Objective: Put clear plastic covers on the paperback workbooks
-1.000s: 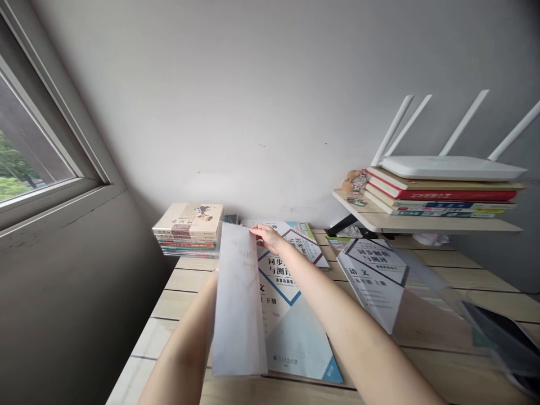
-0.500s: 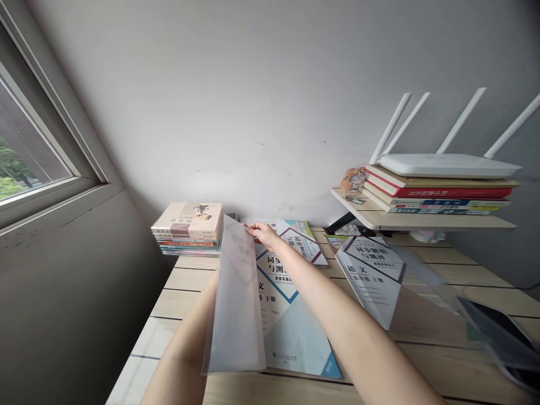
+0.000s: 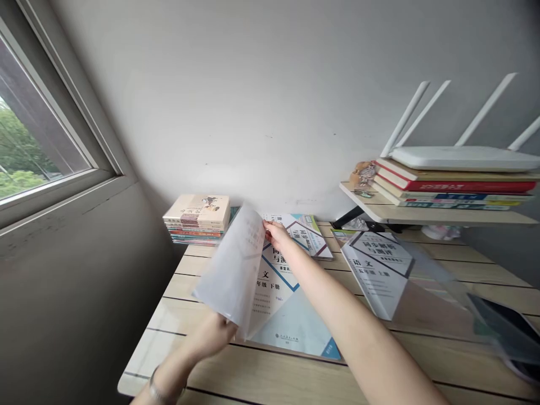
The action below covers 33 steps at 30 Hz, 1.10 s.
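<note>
A workbook [image 3: 287,315] with a white and blue cover lies on the wooden table [image 3: 295,382] in front of me. A translucent plastic cover sheet [image 3: 234,273] stands lifted off its left side, tilted to the left. My left hand [image 3: 215,336] is closed on the sheet's lower near corner. My right hand [image 3: 275,230] pinches the sheet's far top edge, with the arm stretched over the workbook.
A stack of books [image 3: 198,219] sits at the back left by the wall. A second workbook [image 3: 306,233] and another one under clear plastic [image 3: 379,270] lie to the right. A shelf [image 3: 439,214] holds books and a white router [image 3: 464,157]. A window [image 3: 34,146] is left.
The plastic sheet has swung further to the left and opened out. My left hand has come into view from behind it, gripping the near corner. The view has shifted slightly right.
</note>
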Motion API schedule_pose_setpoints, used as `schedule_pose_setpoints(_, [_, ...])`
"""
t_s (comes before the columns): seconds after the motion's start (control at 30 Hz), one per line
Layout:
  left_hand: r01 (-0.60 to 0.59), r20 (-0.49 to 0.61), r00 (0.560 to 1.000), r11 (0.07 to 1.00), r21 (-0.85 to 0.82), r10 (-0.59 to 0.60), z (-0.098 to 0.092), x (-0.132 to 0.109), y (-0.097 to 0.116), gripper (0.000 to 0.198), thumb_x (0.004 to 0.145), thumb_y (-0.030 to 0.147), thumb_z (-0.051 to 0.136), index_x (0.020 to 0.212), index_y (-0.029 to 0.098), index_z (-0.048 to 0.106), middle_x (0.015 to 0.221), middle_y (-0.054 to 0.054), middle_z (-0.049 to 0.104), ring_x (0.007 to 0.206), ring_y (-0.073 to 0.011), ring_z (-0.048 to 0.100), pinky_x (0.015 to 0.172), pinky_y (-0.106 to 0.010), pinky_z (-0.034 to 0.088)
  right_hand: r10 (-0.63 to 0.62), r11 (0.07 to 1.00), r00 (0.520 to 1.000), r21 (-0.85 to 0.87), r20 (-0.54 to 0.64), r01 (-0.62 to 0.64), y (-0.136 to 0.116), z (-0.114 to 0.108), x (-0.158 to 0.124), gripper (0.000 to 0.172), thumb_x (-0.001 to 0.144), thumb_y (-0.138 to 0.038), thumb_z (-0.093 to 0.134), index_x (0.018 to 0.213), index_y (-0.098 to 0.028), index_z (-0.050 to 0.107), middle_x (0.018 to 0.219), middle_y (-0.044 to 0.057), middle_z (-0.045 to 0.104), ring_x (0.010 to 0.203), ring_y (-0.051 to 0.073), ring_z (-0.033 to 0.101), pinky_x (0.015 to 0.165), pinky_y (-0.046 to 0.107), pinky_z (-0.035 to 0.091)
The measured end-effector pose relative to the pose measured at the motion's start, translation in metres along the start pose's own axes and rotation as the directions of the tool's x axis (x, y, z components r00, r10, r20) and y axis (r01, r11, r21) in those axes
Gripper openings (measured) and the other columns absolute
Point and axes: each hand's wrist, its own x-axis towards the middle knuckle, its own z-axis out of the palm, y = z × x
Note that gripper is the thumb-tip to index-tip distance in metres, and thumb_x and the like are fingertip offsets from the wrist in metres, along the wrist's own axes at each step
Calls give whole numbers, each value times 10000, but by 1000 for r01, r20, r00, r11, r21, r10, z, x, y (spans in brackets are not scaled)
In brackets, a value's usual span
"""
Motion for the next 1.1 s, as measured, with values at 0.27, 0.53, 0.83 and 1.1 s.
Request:
schedule_pose_setpoints(0.27, [19,-156,985,944,-330,-75,29,-42,-9,359,731,425,635,978,166,605,942,-99,666,1080,-251,555,999,-398,379,-108,994,993,-10,50,109,13,14,-67,290,691,-252,674,976,-214,638,1111,35,634,1050,174,578,941,314,460])
schedule_pose_setpoints(0.53, [-10,-320,928,846,-533,-190,47,-38,2,305,770,465,590,844,169,587,777,-64,678,763,-224,649,765,-359,506,-224,796,858,-421,462,434,44,-21,-215,431,847,-391,556,1258,-262,555,1399,96,437,1266,243,438,965,401,465])
schedule_pose_setpoints(0.83, [-170,-324,944,743,-648,-67,50,-35,15,396,777,355,626,1103,207,455,920,-37,625,774,-147,616,719,-310,518,-518,354,697,-617,497,703,54,-7,-254,439,864,-218,526,1302,-233,489,1317,119,503,1215,233,489,985,422,468])
schedule_pose_setpoints(1.1, [-162,-310,950,811,-563,-25,43,-28,1,230,779,322,622,922,187,503,779,-12,618,744,-153,626,698,-297,512,-669,118,569,-687,478,717,48,11,-257,350,828,-132,509,1174,-163,549,1198,144,594,1089,234,585,895,395,538])
